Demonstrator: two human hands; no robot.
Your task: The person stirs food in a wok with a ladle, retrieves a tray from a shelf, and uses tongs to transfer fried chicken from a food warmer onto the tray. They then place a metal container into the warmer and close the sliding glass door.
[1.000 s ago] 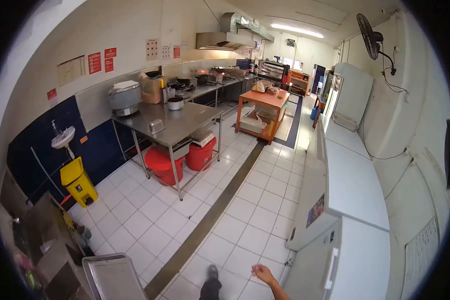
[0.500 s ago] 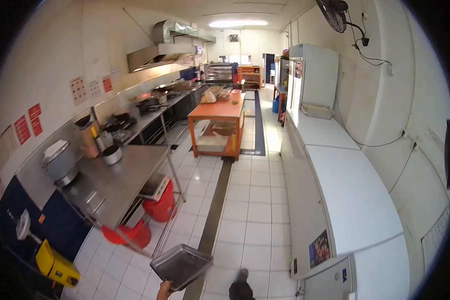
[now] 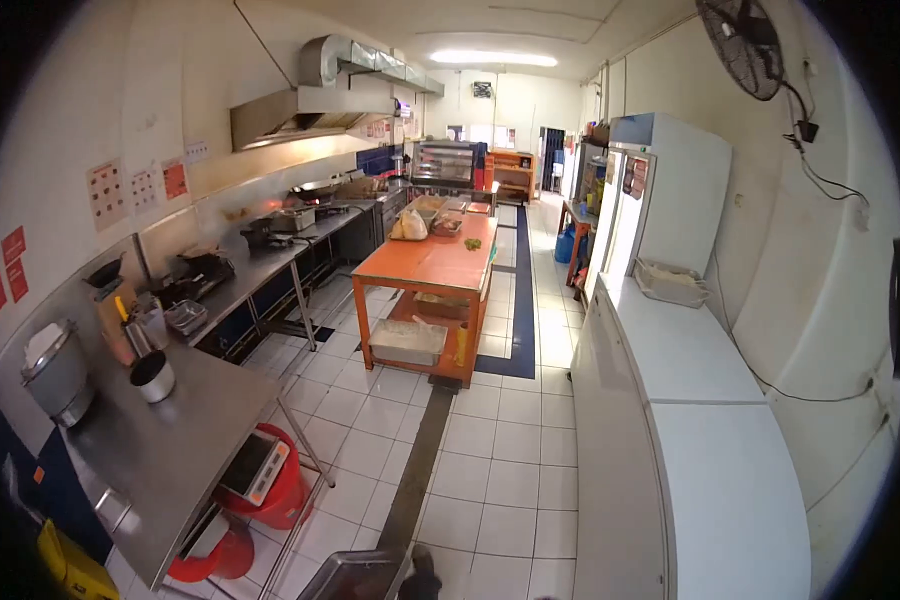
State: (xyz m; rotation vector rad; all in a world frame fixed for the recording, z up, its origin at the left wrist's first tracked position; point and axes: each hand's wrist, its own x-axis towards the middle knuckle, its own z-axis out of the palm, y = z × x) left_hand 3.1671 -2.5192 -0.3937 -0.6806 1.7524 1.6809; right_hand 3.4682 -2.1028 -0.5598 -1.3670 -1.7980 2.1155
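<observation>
A dark metal tray (image 3: 348,580) shows at the bottom edge, cut off by the frame, over the tiled floor. Neither of my hands is visible, so whatever grips the tray is hidden below the view. One dark shoe (image 3: 422,572) appears just right of the tray. To the left stands a steel table (image 3: 205,405) with a dark-rimmed pot (image 3: 153,378) on it.
Red buckets (image 3: 292,500) and a flat scale (image 3: 254,468) sit below the steel table. An orange table (image 3: 420,264) carrying food stands ahead. White chest freezers (image 3: 735,490) line the right, with a metal container (image 3: 670,290) on top. A tiled aisle runs between.
I have moved forward, and the tables and freezers look nearer. The tray has dropped to the bottom edge, and the hand holding it, seen earlier, has left the view.
</observation>
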